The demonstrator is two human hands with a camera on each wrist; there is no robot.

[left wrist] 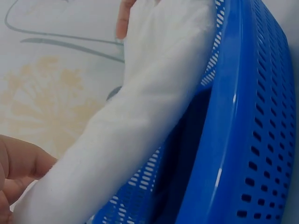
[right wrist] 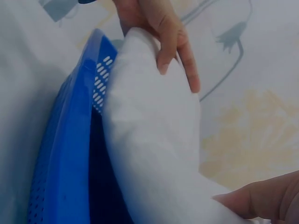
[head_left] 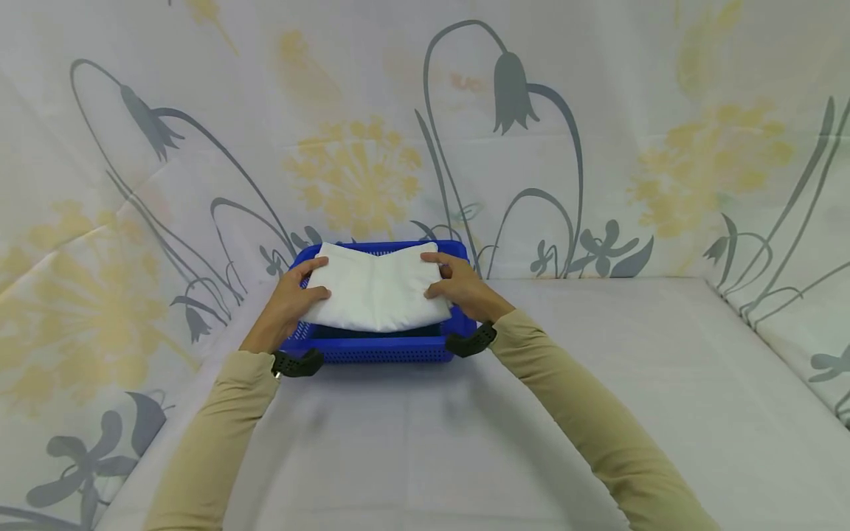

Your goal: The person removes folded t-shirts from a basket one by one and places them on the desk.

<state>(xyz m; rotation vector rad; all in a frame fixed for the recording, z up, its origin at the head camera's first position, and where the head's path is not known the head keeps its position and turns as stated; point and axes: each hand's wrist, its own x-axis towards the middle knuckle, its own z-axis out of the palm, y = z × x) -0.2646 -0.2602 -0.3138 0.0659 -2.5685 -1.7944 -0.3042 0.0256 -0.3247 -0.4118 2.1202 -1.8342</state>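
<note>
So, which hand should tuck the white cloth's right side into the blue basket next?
Probably the right hand: it pinches that side of the white cloth over the blue basket, while the left hand pinches the opposite side.

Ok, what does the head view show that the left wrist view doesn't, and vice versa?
Only the head view: the left sleeve, right sleeve, dark wristbands and full width of the blue basket.
Only the left wrist view: no extra object, just a close, side-on look at the lower edge of the white cloth.
Both: the left hand and right hand holding the cloth over the basket, both hands cropped in the left wrist view.
</note>
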